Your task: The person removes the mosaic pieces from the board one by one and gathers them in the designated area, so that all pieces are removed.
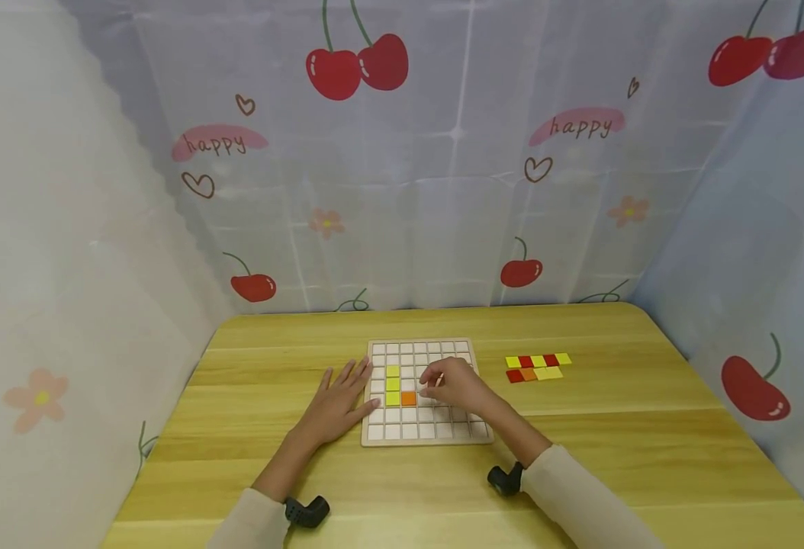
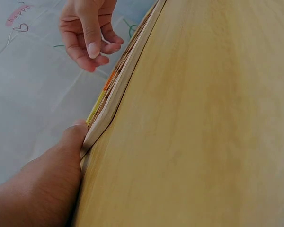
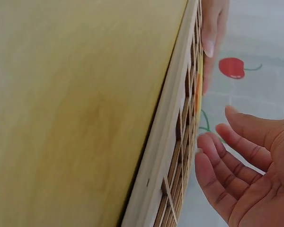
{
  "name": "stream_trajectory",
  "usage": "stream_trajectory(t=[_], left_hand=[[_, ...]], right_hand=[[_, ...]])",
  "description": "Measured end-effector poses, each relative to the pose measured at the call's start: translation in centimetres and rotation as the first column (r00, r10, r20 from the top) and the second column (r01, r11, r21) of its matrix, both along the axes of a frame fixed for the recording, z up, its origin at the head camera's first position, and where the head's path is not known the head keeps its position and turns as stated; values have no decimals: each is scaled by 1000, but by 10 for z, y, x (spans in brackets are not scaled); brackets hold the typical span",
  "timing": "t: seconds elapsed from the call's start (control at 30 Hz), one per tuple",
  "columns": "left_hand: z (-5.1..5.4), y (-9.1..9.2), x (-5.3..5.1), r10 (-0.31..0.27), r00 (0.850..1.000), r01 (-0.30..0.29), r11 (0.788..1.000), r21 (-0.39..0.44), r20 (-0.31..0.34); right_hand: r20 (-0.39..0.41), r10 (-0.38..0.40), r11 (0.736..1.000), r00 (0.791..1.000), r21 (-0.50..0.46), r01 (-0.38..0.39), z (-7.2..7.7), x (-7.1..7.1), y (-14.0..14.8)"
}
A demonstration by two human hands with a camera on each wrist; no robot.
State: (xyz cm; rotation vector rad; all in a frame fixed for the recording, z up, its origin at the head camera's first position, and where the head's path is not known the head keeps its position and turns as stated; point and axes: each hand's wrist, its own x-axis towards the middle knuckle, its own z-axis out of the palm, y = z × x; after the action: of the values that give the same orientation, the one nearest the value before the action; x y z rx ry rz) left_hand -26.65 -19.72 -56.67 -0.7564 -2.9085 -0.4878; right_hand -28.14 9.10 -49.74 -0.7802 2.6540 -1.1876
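Observation:
A light wooden grid board [image 1: 426, 441] lies flat on the table. Three yellow tiles [image 1: 392, 384] stand in one column of it, with an orange tile [image 1: 408, 399] right of the lowest. My left hand [image 1: 336, 404] rests at the board's left edge, fingers spread, thumb on the rim. Above the board, just right of the orange tile, hovers my right hand [image 1: 458, 386]; the right wrist view shows its fingers [image 3: 232, 175] loosely bent, with nothing between thumb and fingertips. In the left wrist view the left hand [image 2: 42, 184] touches the board's corner.
Right of the board, two rows of loose tiles lie on the table [image 1: 615, 457]: yellow and red ones [image 1: 538, 361] behind, red, orange and pale yellow ones [image 1: 528, 374] in front. A printed curtain [image 1: 429, 252] hangs behind and at both sides.

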Motion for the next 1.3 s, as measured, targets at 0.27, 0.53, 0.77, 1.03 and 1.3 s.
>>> stream_trajectory(t=[0.27,0.53,0.77,1.03,1.3], left_hand=[[1,0,1,-5,1000,5,1000,5,-25],[-1,0,0,-3,1000,3,1000,4,5],[0,0,0,1,1000,-1,1000,6,-3],[-4,-1,-2,5,1000,-5,1000,-16,7],[-5,-1,-3,10,1000,-10,1000,-20,-9]], right_hand=[[-5,42,998,999,52,-41,-3,-1,-13],[-15,55,994,998,96,-53,0,-2,-19],[-47,69,989,996,130,-63,-3,-5,-22],[-24,57,991,998,126,-54,-4,-5,-22],[-23,42,997,999,69,-40,-2,-2,-20]])
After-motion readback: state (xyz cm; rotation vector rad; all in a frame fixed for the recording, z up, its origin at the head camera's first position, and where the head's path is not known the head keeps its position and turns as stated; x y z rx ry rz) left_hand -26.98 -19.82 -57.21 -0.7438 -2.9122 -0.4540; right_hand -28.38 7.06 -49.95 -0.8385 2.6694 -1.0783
